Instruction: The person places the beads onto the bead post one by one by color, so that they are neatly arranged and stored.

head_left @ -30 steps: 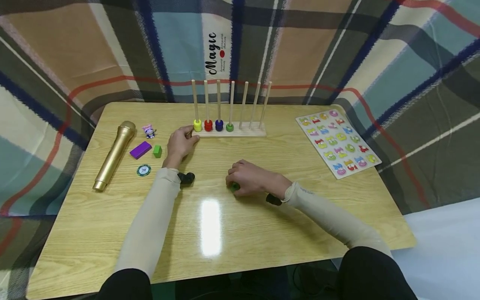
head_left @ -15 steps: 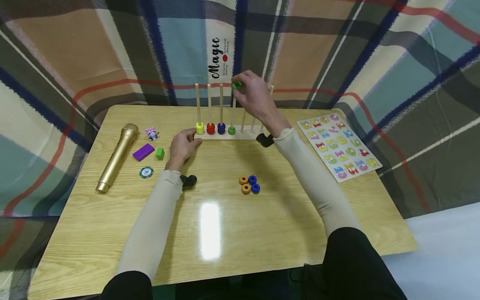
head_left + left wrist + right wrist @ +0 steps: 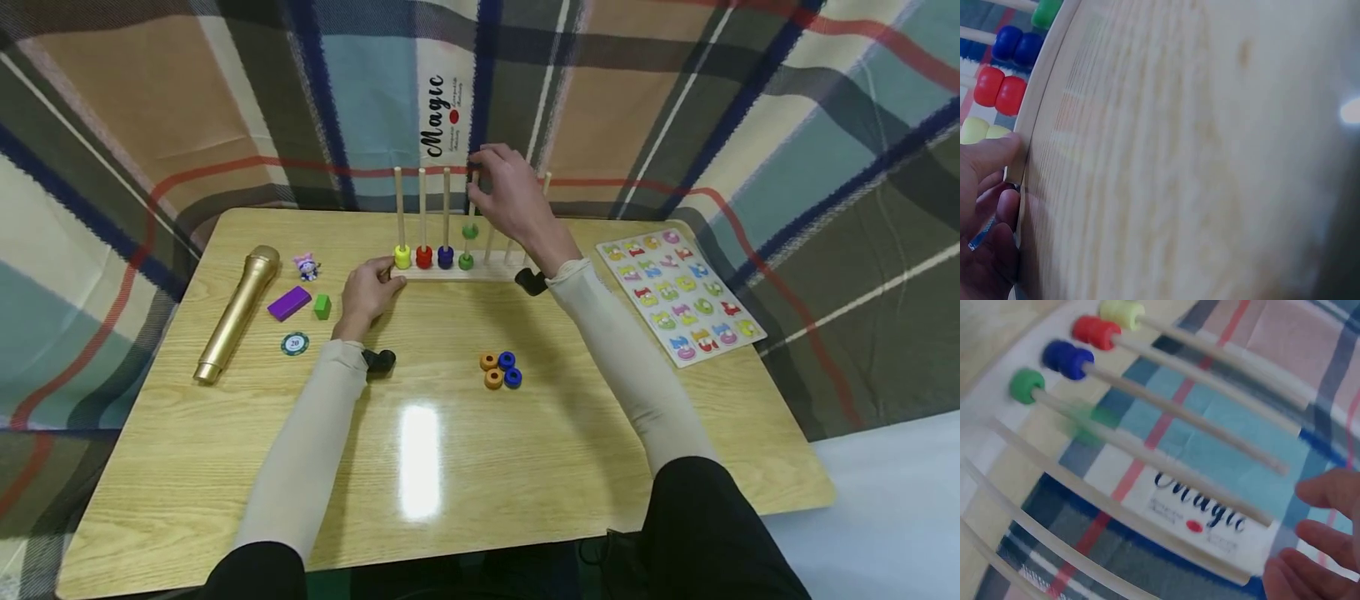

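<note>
A wooden peg stand (image 3: 491, 272) stands at the back of the table, with a row of upright pegs. Its first three pegs bear yellow beads (image 3: 402, 257), red beads (image 3: 424, 257) and dark blue beads (image 3: 446, 257). On the fourth peg sits a green bead (image 3: 465, 262); a second green bead (image 3: 470, 231), blurred in the right wrist view, is partway down the same peg. My left hand (image 3: 366, 296) pinches the base's left end, thumb on top. My right hand (image 3: 513, 196) hovers by the fourth peg's tip, fingers apart and holding nothing.
Two orange beads (image 3: 493, 379) and two blue beads (image 3: 513, 378) lie mid-table. To the left are a gold microphone (image 3: 236, 315), a purple block (image 3: 289, 303), a green cube (image 3: 322, 307), a chip (image 3: 295, 343) and a small figurine (image 3: 307, 267). A sticker sheet (image 3: 681, 296) lies right.
My right hand has carried a green bead from mid-table up to the fourth peg and let it go; the bead has dropped partway down. My left hand stays on the base.
</note>
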Demonstrator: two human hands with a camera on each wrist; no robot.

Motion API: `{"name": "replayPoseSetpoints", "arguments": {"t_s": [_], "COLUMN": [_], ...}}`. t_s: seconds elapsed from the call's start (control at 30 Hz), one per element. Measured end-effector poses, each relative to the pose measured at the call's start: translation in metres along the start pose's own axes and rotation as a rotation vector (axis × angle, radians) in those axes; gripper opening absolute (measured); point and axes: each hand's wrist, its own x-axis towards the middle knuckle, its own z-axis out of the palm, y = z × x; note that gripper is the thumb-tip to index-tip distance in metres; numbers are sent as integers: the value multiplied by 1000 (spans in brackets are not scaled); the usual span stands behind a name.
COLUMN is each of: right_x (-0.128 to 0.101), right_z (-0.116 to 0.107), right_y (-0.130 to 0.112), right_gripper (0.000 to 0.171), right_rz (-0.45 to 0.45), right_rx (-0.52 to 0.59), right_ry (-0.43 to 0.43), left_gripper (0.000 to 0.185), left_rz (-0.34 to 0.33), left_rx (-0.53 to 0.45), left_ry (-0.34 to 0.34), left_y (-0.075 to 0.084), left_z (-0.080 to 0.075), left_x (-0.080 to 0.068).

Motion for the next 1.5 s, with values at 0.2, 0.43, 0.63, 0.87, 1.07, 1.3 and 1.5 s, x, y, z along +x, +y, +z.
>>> {"name": "replayPoseSetpoints", "arguments": {"t_s": [0.2,0.43,0.63,0.87,1.07,1.3,1.5], "right_x": [-69,-125,-133,-89,-26,5,3], "right_z": [20,62,76,36,-12,-16,-11], "right_y": [-2,9,12,14,21,28,29], "right_gripper": [28,35,23,21,31,32,36], "right_rz": [-118,-124,-136,-104,45,94,88], "right_rx": [-45,-168,-143,49,129,72,52], "right_ry": [-262,-731,-789,-415,-38,-21,-23], "left_gripper": [47,47,46,35,39,47,46], "left_rz": [4,3,-12,4,2,-5,9], "left_rx": [-1,-4,-5,0,-4,0,7], "left_ry": [-8,10,-22,-7,-2,-3,-7], "left_y": [2,3,1,3,4,1,1], "left_z": [1,0,4,3,2,5,3], "left_x": [-2,-2,-5,-5,-3,-5,-3]}}
